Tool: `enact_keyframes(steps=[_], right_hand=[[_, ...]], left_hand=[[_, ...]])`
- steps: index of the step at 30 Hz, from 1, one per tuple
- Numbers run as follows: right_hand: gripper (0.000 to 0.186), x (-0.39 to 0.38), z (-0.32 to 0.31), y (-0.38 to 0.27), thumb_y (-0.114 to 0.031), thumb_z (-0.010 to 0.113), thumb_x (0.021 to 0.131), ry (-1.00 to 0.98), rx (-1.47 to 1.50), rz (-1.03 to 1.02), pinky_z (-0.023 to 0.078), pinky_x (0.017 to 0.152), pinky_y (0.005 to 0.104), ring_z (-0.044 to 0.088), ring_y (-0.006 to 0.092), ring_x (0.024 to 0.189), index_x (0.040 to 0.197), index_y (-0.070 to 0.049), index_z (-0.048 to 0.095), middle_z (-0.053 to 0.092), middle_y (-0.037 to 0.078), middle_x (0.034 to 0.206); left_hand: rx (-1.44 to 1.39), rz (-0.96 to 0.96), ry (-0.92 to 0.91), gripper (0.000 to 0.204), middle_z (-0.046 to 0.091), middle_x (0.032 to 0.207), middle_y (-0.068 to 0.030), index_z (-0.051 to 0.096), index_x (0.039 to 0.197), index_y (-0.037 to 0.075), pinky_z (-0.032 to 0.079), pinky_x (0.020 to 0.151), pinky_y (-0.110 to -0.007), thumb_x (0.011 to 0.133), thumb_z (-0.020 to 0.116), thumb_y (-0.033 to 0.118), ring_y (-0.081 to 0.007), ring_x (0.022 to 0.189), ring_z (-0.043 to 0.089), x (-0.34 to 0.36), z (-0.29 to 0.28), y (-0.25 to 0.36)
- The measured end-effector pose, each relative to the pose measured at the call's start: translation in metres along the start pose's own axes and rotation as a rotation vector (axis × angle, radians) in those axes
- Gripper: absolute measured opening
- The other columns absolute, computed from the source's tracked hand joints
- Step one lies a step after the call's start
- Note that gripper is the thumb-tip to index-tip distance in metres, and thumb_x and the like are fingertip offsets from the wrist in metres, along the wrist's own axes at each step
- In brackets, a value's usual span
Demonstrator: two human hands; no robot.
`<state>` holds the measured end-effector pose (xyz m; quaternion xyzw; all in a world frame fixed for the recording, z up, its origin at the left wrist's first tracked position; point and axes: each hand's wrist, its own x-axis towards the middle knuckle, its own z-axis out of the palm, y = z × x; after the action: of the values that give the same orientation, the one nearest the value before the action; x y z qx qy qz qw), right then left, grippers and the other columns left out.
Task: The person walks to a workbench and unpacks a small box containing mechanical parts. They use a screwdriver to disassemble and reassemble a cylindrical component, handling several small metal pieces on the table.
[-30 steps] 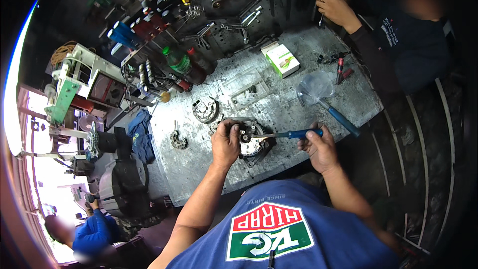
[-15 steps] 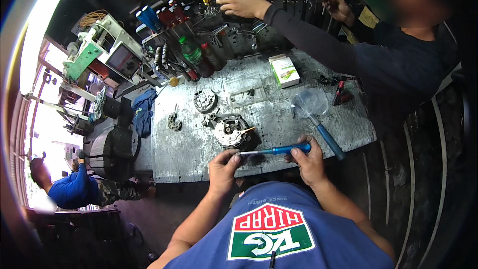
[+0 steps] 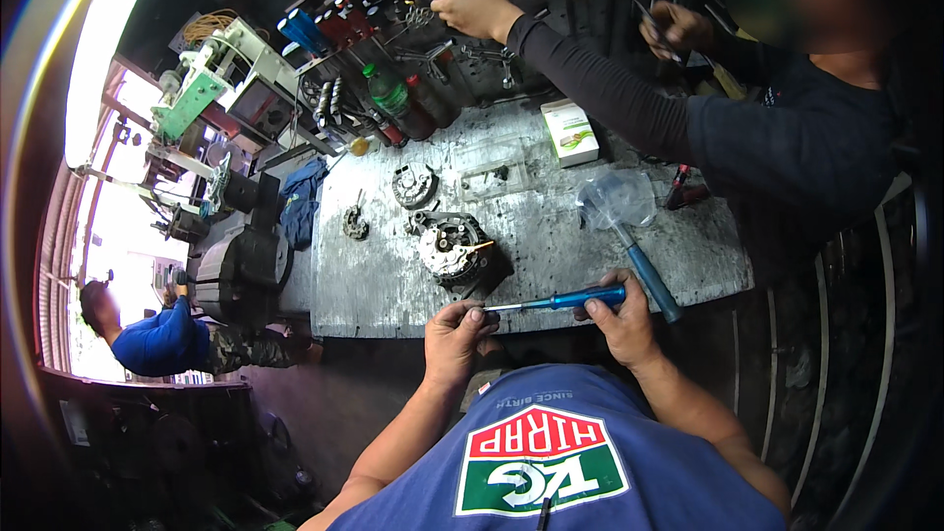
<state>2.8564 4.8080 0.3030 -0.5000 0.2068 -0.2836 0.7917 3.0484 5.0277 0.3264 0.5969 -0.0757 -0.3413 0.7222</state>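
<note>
Right hand grips the blue screwdriver; left hand pinches its tip. The alternator sits opened on the counter, apparently with more to do.

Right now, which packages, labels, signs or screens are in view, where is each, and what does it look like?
Small carton: far side of the bench, flat white box with green print.
Green bottle: back left of the bench, upright, banded label.
Shirt logo: wearer's blue shirt, red, white and green patch.
</note>
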Motion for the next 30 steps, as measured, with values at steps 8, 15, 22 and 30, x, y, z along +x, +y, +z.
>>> enact_keyframes(steps=[8,15,22,30], right_hand=[[0.028,-0.016,0.007,0.010,-0.007,0.080,0.103,0.030,-0.029,0.092,0.067,0.082,0.0326,0.077,0.0168,0.088,0.122,-0.003,0.060,0.075,0.011,0.103],[0.038,-0.047,0.047,0.039,-0.016,0.080,0.105,0.043,-0.234,0.278,0.051,0.056,0.0230,0.061,0.0048,0.065,0.137,0.003,0.072,0.074,0.004,0.092],[0.034,-0.047,0.088,0.061,-0.020,0.078,0.106,0.218,-0.602,0.090,0.061,0.091,0.0380,0.080,0.0256,0.102,0.133,-0.001,0.078,0.084,0.017,0.114],[0.033,-0.048,0.105,0.052,-0.018,0.076,0.106,0.236,-0.651,-0.042,0.061,0.096,0.0393,0.081,0.0279,0.109,0.134,0.000,0.078,0.084,0.020,0.118]], left_hand=[[0.180,-0.013,-0.138,0.034,0.078,0.104,-0.0140,0.073,0.118,-0.006,0.068,0.092,-0.039,0.105,0.083,0.024,-0.0220,0.096,0.079,0.027,-0.023,0.020],[0.087,-0.319,-0.133,0.036,0.071,0.105,-0.0047,0.069,0.132,0.002,0.062,0.089,-0.035,0.110,0.076,0.029,-0.0163,0.092,0.070,0.064,-0.027,0.015],[-0.282,-0.469,-0.138,0.029,0.075,0.113,0.0009,0.068,0.137,0.011,0.054,0.098,-0.036,0.111,0.072,0.023,-0.0139,0.099,0.068,0.069,-0.035,0.011],[-0.280,-0.454,-0.191,0.044,0.075,0.121,-0.0023,0.061,0.148,0.008,0.053,0.101,-0.037,0.107,0.075,0.016,-0.0153,0.099,0.066,0.066,-0.039,0.015]])
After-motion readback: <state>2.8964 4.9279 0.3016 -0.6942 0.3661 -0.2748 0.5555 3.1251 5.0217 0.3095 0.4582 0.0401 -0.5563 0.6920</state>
